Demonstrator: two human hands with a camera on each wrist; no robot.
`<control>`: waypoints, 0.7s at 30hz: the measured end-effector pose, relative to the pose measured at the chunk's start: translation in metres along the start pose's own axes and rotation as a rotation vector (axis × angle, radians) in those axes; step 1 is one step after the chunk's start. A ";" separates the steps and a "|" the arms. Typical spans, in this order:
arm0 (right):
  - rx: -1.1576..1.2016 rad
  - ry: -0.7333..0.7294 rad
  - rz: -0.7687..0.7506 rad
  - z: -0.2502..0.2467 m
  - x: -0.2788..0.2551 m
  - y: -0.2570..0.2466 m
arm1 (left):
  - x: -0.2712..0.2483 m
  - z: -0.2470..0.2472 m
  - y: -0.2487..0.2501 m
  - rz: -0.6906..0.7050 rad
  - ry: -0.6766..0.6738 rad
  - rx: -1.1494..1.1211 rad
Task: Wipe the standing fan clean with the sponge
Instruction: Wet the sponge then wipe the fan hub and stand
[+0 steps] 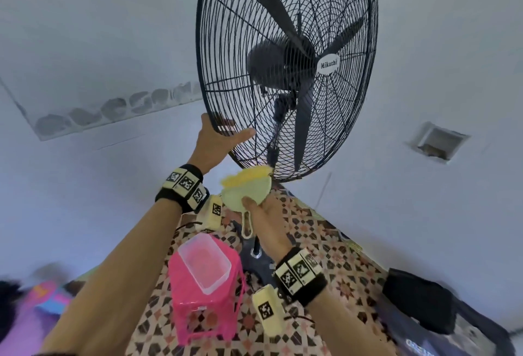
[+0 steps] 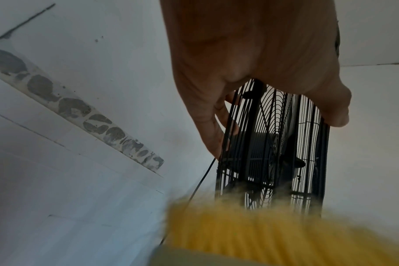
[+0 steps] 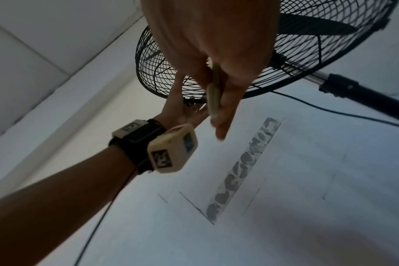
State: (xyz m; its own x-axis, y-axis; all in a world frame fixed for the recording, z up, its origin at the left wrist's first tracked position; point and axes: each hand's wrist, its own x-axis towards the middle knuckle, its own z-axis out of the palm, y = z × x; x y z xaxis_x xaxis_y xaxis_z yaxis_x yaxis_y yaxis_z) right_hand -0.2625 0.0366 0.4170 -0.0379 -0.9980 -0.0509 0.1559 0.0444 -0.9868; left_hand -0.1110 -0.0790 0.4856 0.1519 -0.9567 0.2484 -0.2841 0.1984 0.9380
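The black standing fan [image 1: 285, 67] has a round wire cage and a white Mikachi badge. My left hand [image 1: 223, 132] grips the cage's lower left rim, thumb on the front and fingers behind the wires. In the left wrist view the left hand [image 2: 273, 129] wraps the cage edge [image 2: 273, 162]. My right hand [image 1: 259, 205] holds the sponge [image 1: 246, 186], which is yellow on top with a pale green body and a handle. Its yellow part touches the cage bottom. The sponge [image 2: 262, 234] is blurred. In the right wrist view my right hand [image 3: 219, 108] pinches the pale handle [image 3: 213, 97].
Below my arms, a pink plastic stool [image 1: 206, 304] carries a clear container [image 1: 206, 262]. The fan's pole [image 1: 257, 245] stands on a patterned floor [image 1: 339, 256]. A black bag [image 1: 418, 302] lies at the right. A power cord [image 3: 330, 109] hangs by the pole [image 3: 365, 95].
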 end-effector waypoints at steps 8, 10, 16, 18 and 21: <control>0.133 0.064 -0.164 -0.014 0.003 -0.020 | 0.002 0.001 0.000 -0.017 0.007 0.006; 0.010 -0.011 -0.133 -0.007 0.004 -0.013 | 0.000 0.002 -0.001 -0.002 0.002 0.010; 0.080 0.167 -0.204 -0.008 0.007 -0.028 | 0.003 0.000 -0.002 0.011 0.017 -0.006; 0.038 0.222 -0.213 -0.008 0.009 -0.022 | 0.004 0.002 -0.003 0.012 0.017 -0.016; -0.176 0.074 -0.166 0.000 0.011 -0.002 | 0.003 0.003 -0.005 0.019 0.013 -0.016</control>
State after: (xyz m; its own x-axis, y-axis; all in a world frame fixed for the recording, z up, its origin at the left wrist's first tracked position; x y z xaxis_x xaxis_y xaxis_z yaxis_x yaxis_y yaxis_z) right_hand -0.2627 0.0259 0.4183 -0.1218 -0.9865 0.1098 -0.0325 -0.1066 -0.9938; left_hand -0.1121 -0.0835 0.4804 0.1587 -0.9501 0.2687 -0.2723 0.2195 0.9369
